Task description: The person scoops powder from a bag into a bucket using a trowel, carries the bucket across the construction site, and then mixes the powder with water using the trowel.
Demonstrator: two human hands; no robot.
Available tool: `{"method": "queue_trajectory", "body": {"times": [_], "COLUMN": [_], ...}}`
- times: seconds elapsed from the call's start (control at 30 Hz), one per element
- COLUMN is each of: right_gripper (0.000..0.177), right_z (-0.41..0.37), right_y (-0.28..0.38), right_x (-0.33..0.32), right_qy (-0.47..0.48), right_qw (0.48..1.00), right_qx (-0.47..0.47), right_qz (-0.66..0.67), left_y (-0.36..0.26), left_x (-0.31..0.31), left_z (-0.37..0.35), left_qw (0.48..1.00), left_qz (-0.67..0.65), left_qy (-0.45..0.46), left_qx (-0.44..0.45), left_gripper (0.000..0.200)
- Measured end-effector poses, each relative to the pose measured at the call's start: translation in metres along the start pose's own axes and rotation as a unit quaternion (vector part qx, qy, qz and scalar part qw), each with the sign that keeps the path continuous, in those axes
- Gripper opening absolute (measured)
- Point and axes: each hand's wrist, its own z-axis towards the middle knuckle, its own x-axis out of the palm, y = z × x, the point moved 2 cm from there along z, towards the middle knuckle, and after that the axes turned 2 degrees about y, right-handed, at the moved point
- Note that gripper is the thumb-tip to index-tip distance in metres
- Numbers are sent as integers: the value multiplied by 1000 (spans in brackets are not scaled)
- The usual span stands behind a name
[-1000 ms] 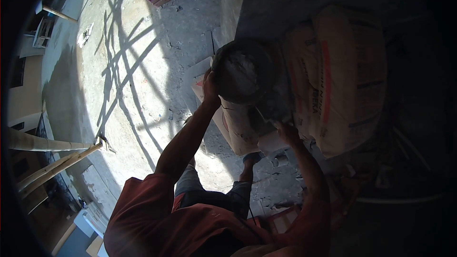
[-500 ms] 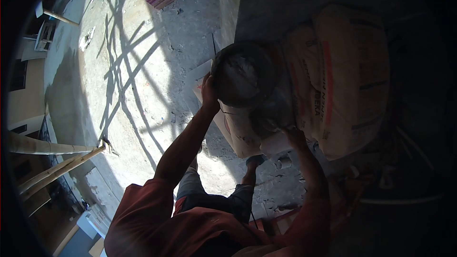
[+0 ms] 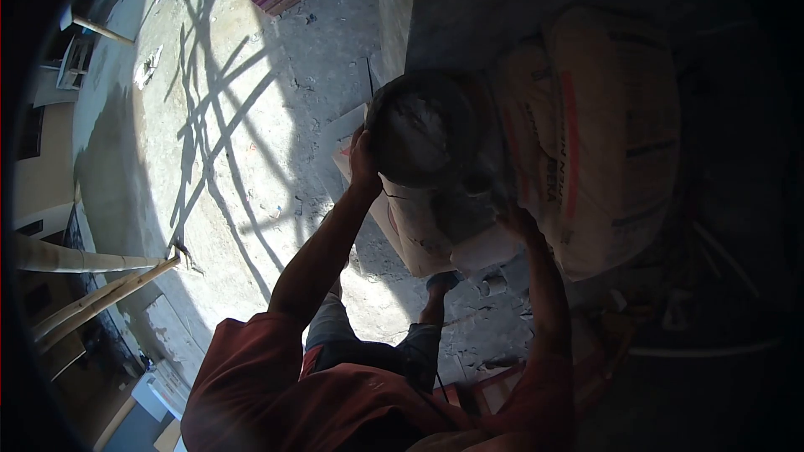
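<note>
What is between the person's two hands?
In the head view, a pale sack lies between the left hand and right hand, below the pan.

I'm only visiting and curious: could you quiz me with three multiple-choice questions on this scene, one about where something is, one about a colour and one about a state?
1. Where is the left hand?
A. on the rim of the pan
B. on bamboo poles
C. on bricks

2. What colour is the stripe on the big sack?
A. blue
B. red
C. green

3. The pan is:
A. empty
B. upside down
C. holding pale powder

Answers:
1 A, its fingers curl over the rim.
2 B, a red band runs down the sack.
3 C, pale grey material lies inside.
</note>
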Motion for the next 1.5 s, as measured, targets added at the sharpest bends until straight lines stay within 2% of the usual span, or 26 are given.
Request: {"method": "queue_trajectory", "body": {"times": [0.13, 0.2, 0.33, 0.4, 0.43, 0.5, 0.57, 0.6, 0.67, 0.7, 0.73, 0.8, 0.87, 0.93, 0.97, 1.03, 1.07, 1.13, 1.17, 1.3, 1.37, 1.4, 1.47, 1.5], "right_gripper": [43, 43, 45, 43, 43, 42, 41, 41, 37, 31, 31, 41, 42, 41, 41, 43, 43, 54, 55, 52, 46, 46, 43, 40], "right_z": [-28, -47, -50, -33, -33, -28, -10, -14, -27, -34, -49, -70, -60, -54, -53, -59, -60, -60, -54, -60, -52, -48, -33, -31], "right_y": [15, 30, 30, 19, 27, 42, 16, 31, 71, 79, 85, 102, 73, 46, 39, 31, 33, 37, 33, 66, 81, 82, 87, 91], "right_x": [-5, -2, 70, 117, 123, 141, 229, 222, 190, 170, 142, 73, 60, 33, 20, 6, 15, 51, 74, 124, 150, 157, 175, 175], "right_qy": [-28, 38, -19, -213, -217, -182, -220, -221, -165, -234, -232, -30, -116, -130, -128, -62, -62, -83, -63, -84, -167, -165, -128, -117], "right_qw": [998, 978, 971, 946, 945, 864, 890, 890, 877, 951, 951, 963, 986, 981, 981, 987, 987, 975, 966, 953, 925, 926, 860, 860], "right_qx": [64, 204, 229, 189, 190, 223, 129, 128, 218, 100, 101, 213, 121, 96, 95, 131, 133, 204, 246, 252, 251, 250, 253, 233], "right_qz": [8, -20, 66, 155, 154, 413, 378, 378, 396, 176, 176, 164, 9, -111, -111, -74, -72, 7, 53, 146, 231, 229, 424, 439], "left_y": [7, 8, 11, 5, 4, 1, -1, -1, -2, 0, 0, -5, 0, 3, 5, 6, 5, 6, 6, 7, 10, 11, -2, -1], "left_x": [-5, -6, -11, -5, -3, -2, -1, 0, 1, 1, 1, 2, -1, -2, -3, -5, -4, -3, -4, -5, -7, -9, -2, 1], "left_z": [2, 4, 6, 2, 1, 3, 3, 2, 5, 4, 2, 0, -1, 4, 4, 0, 1, 1, 2, 5, 9, 6, 3, -1], "left_qw": [1000, 1000, 997, 1000, 999, 1000, 1000, 1000, 1000, 999, 998, 1000, 1000, 1000, 1000, 1000, 1000, 1000, 1000, 999, 997, 993, 996, 999], "left_qz": [15, 23, 69, 15, 13, 17, 4, -6, -11, -16, -16, 14, -1, -15, -9, 1, 5, 8, 22, 29, 51, 77, 60, 38], "left_qy": [-3, 15, 2, 21, 24, 12, 8, 3, -13, -32, -33, 1, -3, -4, 0, 5, 1, -4, 8, 20, 37, 49, 34, 18], "left_qx": [-15, 11, 16, 18, 19, 1, 2, -2, -18, -40, -41, 8, -5, -13, 0, 9, 6, 2, 10, 26, 50, 71, 47, 19], "left_gripper": [44, 44, 45, 44, 44, 44, 44, 44, 43, 43, 43, 43, 44, 44, 44, 44, 44, 44, 45, 46, 47, 48, 48, 48]}}
